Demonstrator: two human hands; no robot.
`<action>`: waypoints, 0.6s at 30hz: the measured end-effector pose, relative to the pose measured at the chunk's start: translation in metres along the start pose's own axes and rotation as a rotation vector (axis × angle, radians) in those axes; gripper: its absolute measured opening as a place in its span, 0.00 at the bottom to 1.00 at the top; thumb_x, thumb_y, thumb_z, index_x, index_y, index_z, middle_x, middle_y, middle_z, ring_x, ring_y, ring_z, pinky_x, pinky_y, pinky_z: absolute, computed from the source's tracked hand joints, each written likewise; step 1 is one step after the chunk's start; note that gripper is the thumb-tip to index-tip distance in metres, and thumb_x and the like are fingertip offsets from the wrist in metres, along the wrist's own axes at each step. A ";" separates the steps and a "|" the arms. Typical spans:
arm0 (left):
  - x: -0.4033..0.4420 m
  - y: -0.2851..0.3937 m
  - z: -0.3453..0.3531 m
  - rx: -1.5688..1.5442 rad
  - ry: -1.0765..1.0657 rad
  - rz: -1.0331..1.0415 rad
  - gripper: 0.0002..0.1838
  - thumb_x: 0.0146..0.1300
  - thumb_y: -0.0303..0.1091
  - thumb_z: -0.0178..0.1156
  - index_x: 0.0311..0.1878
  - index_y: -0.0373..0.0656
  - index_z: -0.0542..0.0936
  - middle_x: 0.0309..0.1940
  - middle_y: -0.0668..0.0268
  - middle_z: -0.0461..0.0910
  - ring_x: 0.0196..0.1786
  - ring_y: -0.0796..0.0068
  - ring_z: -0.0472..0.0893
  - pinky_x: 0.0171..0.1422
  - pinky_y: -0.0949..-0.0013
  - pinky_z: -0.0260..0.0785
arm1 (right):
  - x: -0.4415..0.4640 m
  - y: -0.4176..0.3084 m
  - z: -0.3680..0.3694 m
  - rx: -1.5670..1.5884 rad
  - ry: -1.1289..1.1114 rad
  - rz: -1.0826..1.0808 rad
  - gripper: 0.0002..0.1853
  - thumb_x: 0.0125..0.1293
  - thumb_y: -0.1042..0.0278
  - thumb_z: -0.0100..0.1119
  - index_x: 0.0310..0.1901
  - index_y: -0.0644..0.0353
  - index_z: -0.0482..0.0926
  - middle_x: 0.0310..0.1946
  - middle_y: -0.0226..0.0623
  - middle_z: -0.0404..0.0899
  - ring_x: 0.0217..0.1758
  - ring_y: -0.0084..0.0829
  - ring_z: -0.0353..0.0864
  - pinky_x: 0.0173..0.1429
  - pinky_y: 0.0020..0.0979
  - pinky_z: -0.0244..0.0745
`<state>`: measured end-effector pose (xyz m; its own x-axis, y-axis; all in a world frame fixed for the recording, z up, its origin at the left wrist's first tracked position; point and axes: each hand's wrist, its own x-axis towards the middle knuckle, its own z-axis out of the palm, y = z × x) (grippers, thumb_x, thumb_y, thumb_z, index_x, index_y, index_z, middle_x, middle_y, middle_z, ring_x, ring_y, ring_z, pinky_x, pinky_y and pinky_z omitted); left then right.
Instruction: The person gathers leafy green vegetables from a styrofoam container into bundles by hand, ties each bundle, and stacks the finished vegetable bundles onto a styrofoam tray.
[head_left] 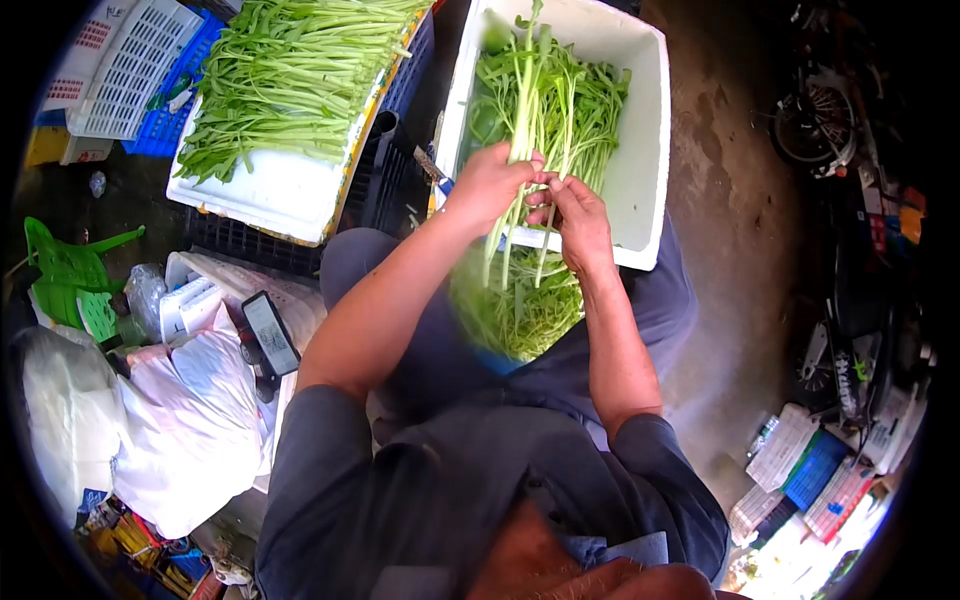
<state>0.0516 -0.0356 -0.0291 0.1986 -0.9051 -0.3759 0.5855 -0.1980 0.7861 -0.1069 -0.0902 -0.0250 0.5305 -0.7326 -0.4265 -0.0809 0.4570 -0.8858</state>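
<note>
My left hand (490, 185) is closed round a small bunch of leafy green stalks (523, 110), held over the near side of a white foam box (652, 130). The thumb and fingers of my right hand (582, 222) pinch a single stalk (543, 262) beside that bunch. The two hands almost touch at the fingertips. More loose leafy greens (600, 110) lie inside the box. Below my hands, between my knees, is another heap of greens (535, 315), partly blurred.
Neatly lined-up greens (300, 75) cover a white foam lid (270, 195) at the upper left. Near my left elbow are a phone (270, 332) on a stand and white plastic bags (195, 420). A green plastic stool (70, 270) lies further left. A motorbike wheel (815, 125) shows at right.
</note>
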 end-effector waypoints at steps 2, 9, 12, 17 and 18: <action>0.002 -0.006 -0.002 0.018 -0.026 0.000 0.10 0.70 0.28 0.61 0.49 0.33 0.78 0.37 0.61 0.82 0.37 0.73 0.82 0.37 0.66 0.77 | -0.003 0.002 0.001 -0.032 0.000 -0.006 0.12 0.79 0.64 0.52 0.47 0.66 0.78 0.30 0.36 0.82 0.27 0.23 0.78 0.35 0.25 0.75; -0.013 0.014 0.007 0.233 -0.082 -0.078 0.14 0.64 0.34 0.69 0.45 0.32 0.82 0.34 0.61 0.83 0.35 0.74 0.81 0.41 0.67 0.74 | -0.009 0.015 0.006 -0.075 -0.010 -0.006 0.13 0.79 0.62 0.53 0.43 0.63 0.79 0.26 0.30 0.79 0.26 0.21 0.74 0.32 0.23 0.69; -0.015 0.021 0.005 0.355 -0.071 -0.113 0.15 0.61 0.35 0.72 0.42 0.31 0.83 0.32 0.62 0.83 0.35 0.75 0.80 0.40 0.67 0.73 | -0.015 0.026 0.012 -0.084 -0.008 0.004 0.13 0.80 0.63 0.51 0.39 0.61 0.76 0.26 0.31 0.77 0.25 0.23 0.73 0.34 0.24 0.71; -0.002 0.011 0.001 0.347 0.087 -0.040 0.13 0.64 0.34 0.70 0.43 0.33 0.83 0.30 0.64 0.81 0.31 0.76 0.78 0.36 0.70 0.72 | -0.028 0.037 0.024 -0.138 -0.020 0.051 0.14 0.80 0.60 0.50 0.36 0.59 0.75 0.25 0.30 0.76 0.26 0.22 0.73 0.34 0.24 0.70; -0.003 0.019 0.001 0.306 0.134 -0.016 0.12 0.64 0.34 0.70 0.43 0.34 0.82 0.30 0.65 0.80 0.30 0.77 0.77 0.36 0.71 0.72 | -0.034 0.037 0.028 -0.166 -0.031 0.055 0.15 0.80 0.60 0.50 0.36 0.59 0.74 0.25 0.29 0.76 0.26 0.22 0.73 0.34 0.24 0.69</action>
<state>0.0612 -0.0374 -0.0123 0.3045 -0.8475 -0.4349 0.3304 -0.3343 0.8827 -0.1040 -0.0347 -0.0381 0.5471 -0.6915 -0.4717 -0.2473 0.4049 -0.8803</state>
